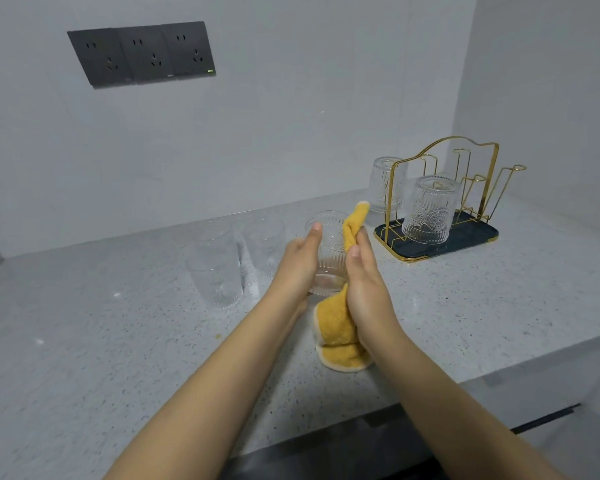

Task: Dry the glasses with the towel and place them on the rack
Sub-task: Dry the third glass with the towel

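Observation:
My left hand [300, 259] grips a ribbed clear glass [329, 252], held upright above the counter. My right hand [366, 275] presses a yellow towel [336, 332] against the glass's right side; the towel's top corner sticks up past the rim and its tail hangs down to the counter. Three more clear glasses stand upright to the left, the nearest [215, 275] in front, another [264, 245] behind it. At the right stands a gold wire rack [445, 161] on a dark tray [478, 239]. Two patterned glasses hang upside down on it, one in front [430, 209] and one behind [383, 185].
The speckled grey counter [118, 341] ends at a front edge near the bottom right. A grey wall rises behind with a dark triple socket panel [141, 53]. A side wall closes the corner right of the rack. Several rack prongs at the right hold nothing.

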`<action>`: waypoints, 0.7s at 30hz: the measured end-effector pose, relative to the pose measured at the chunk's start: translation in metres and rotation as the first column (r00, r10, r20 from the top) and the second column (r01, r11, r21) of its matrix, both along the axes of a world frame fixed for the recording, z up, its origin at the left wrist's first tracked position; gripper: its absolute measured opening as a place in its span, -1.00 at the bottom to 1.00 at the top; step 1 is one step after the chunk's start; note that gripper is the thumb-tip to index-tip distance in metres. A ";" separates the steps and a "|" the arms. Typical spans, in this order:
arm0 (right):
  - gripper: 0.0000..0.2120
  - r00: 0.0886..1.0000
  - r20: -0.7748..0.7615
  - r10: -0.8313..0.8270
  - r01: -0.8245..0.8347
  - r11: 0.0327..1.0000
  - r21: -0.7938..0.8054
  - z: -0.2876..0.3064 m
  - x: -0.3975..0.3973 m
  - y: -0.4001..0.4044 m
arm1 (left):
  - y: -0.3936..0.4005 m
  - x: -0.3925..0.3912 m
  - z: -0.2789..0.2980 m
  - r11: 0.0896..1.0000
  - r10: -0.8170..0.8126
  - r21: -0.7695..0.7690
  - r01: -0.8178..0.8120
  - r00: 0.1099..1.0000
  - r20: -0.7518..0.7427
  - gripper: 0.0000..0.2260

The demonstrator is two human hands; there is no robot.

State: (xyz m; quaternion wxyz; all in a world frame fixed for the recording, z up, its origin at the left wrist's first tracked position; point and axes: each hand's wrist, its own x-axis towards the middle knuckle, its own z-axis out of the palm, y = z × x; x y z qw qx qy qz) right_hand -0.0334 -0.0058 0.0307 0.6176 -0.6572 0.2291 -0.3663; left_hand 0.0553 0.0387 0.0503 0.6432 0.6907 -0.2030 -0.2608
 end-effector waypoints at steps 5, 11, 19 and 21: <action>-0.60 0.998 -0.056 -0.004 0.010 0.994 0.107 0.008 0.005 -0.018 | 0.003 -0.004 -0.005 0.983 -0.182 -0.093 0.160 0.933 -0.309 -0.69; -0.62 0.995 0.011 0.094 -0.095 0.987 0.126 -0.006 -0.007 0.000 | 0.005 0.010 -0.005 0.973 -0.209 -0.181 0.142 0.873 -0.440 -0.61; -0.59 1.000 0.007 -0.009 0.008 0.980 0.200 0.002 0.001 -0.016 | 0.004 -0.001 -0.004 0.972 -0.222 -0.140 0.188 0.930 -0.293 -0.70; -0.60 1.000 0.016 0.002 -0.004 0.989 0.146 0.002 0.002 -0.011 | 0.003 -0.001 -0.001 0.968 -0.242 -0.139 0.210 0.929 -0.281 -0.68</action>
